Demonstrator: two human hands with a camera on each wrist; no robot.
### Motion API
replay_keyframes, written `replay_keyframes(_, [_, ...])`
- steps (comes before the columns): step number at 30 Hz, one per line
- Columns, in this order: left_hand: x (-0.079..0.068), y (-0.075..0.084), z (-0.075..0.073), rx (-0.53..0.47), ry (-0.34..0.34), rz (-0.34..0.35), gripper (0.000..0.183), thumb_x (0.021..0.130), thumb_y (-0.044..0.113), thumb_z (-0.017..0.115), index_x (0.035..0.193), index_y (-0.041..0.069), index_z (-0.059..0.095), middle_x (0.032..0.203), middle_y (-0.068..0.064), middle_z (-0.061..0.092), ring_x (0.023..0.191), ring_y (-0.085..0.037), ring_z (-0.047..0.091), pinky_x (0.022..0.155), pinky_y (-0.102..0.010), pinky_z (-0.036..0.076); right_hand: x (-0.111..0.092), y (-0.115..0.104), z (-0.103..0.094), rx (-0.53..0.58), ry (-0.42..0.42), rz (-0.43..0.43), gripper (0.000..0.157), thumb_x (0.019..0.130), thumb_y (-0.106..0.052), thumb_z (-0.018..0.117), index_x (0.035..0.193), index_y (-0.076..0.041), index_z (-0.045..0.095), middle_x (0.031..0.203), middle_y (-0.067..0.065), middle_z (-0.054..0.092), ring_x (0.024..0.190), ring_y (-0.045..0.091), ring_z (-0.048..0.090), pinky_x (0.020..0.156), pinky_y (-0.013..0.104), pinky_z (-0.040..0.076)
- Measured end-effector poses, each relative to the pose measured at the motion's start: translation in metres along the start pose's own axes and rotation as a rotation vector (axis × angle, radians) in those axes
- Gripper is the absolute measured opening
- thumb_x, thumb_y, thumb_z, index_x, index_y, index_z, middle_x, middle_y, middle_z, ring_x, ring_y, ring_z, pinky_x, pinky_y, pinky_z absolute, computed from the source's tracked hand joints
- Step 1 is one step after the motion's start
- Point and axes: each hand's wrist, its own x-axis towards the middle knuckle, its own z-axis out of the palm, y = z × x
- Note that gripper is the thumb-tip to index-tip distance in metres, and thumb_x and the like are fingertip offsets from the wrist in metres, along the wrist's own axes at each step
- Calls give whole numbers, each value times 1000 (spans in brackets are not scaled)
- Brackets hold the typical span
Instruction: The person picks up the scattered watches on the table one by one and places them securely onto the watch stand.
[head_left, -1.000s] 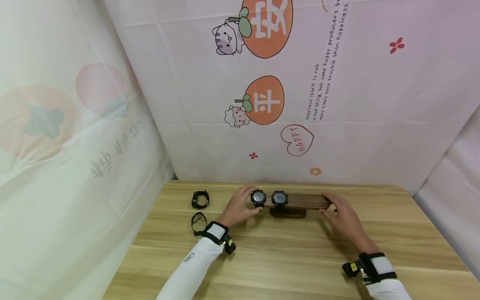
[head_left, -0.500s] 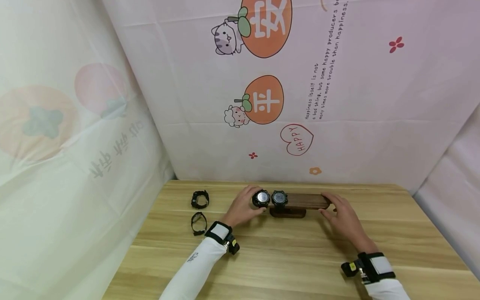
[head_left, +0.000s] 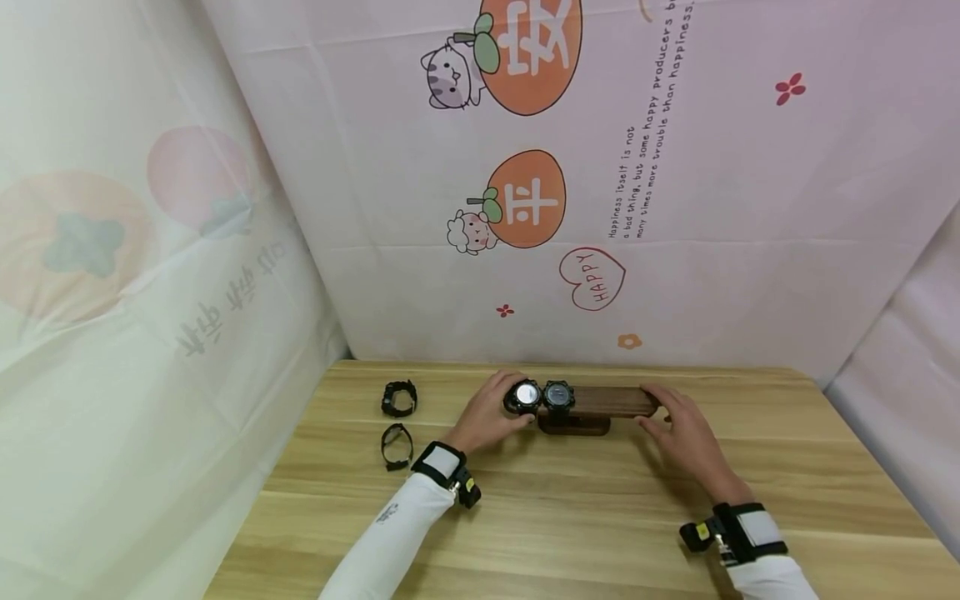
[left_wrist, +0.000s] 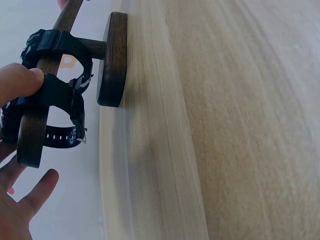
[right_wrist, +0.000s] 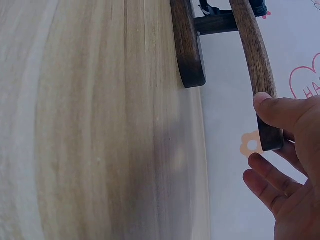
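Note:
A dark wooden watch stand [head_left: 611, 402] has a raised horizontal bar on a small base [head_left: 574, 427]. Two black digital watches are looped around the bar's left half: an outer watch [head_left: 527, 393] and, close beside it, an inner watch [head_left: 558, 395]. My left hand [head_left: 483, 417] grips the outer watch, its thumb pressing the strap [left_wrist: 56, 94] against the bar in the left wrist view. At the other end, my right hand [head_left: 688, 435] holds the bar between thumb and fingers; the right wrist view shows the thumb on the bar's near face [right_wrist: 256, 65].
Two more black watches lie on the wooden table [head_left: 540, 525] at the left: one watch [head_left: 400, 399] farther back, another watch [head_left: 397, 447] nearer. A printed white cloth [head_left: 675, 292] hangs behind the table, and another cloth [head_left: 150, 375] hangs along the left.
The left hand has moved slightly right, sliding the outer watch along the bar toward the inner one. My right hand stays at the bar's right end.

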Motion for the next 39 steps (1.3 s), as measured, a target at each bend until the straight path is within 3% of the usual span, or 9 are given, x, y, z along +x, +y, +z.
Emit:
replay_keyframes(8, [0,1,0,5,-25,-13,72,82,41,74,144,19,43,142,1,44,130,-14,40,106,-34,40,2,-4,2,22,13,-33,60,80,-12,77,134,-5,53,125,21,58,108,35,53,72,49,53])
replay_keyframes(19, [0,1,0,2,-33,-12,72,84,44,71,145,18,41,143,-6,44,131,-15,39,106,-36,40,2,-7,2,16,1,-7,60,82,-15,77,136,-6,52,127,21,57,109,35,52,73,48,52])
replay_keyframes(29, [0,2,0,16,-46,-13,75,84,45,71,147,18,39,144,-2,43,131,-16,39,107,-37,39,1,-6,2,14,-14,-1,59,82,-14,76,135,-4,53,127,22,57,109,36,52,74,49,52])
replay_keyframes(39, [-10,-3,-16,25,-70,-73,78,84,43,72,149,21,36,148,-2,39,134,-19,35,109,-44,35,1,-8,0,14,-22,3,59,82,-13,76,135,-2,52,128,22,56,110,36,51,75,49,52])
